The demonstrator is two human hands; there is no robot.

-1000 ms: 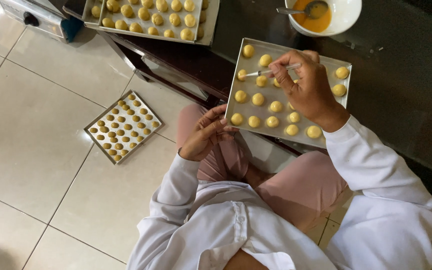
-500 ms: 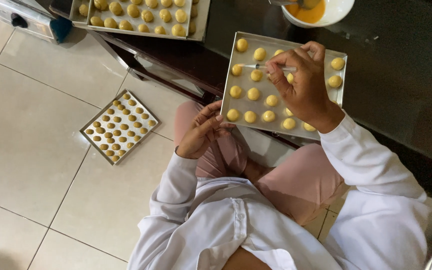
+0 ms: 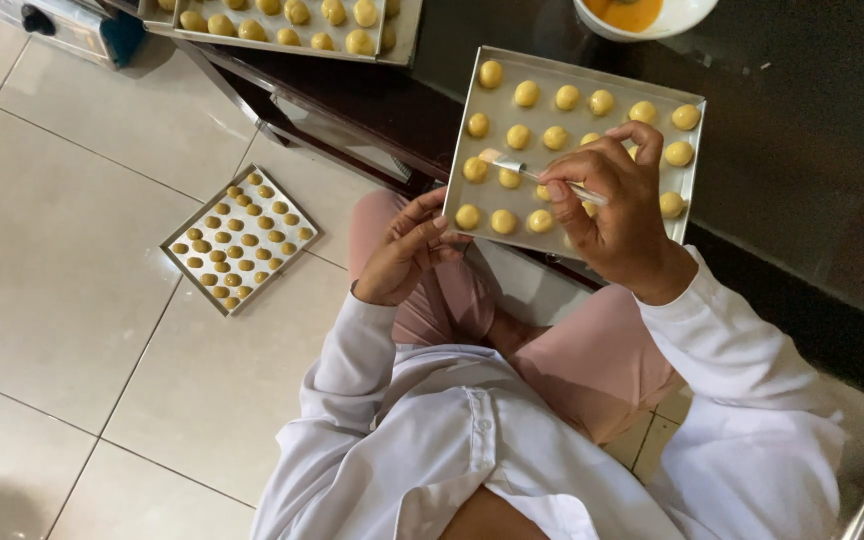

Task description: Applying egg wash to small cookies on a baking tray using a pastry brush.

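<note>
The dark desk (image 3: 812, 170) fills the upper right of the room, and below it the pale tiled floor (image 3: 62, 300) carries a small metal tray of browner balls (image 3: 240, 239). On the desk edge lies the large baking tray (image 3: 504, 92) with rows of yellow dough balls (image 3: 526, 94); its near edge reaches out over the lap of the seated person in a white shirt. The left hand (image 3: 407, 250) touches this near edge with loosely curved fingers, half open, steadying it and gripping nothing. The right hand (image 3: 612, 200) is closed around a thin brush (image 3: 532, 174), held like a pen, with the bristle tip just beside a ball in the left columns. A white bowl of orange liquid (image 3: 642, 12) stands above the tray. I judge the balls soft and easy to dent, so only a light touch suits them; the tray seems thin and light and is best held by its rim.
</note>
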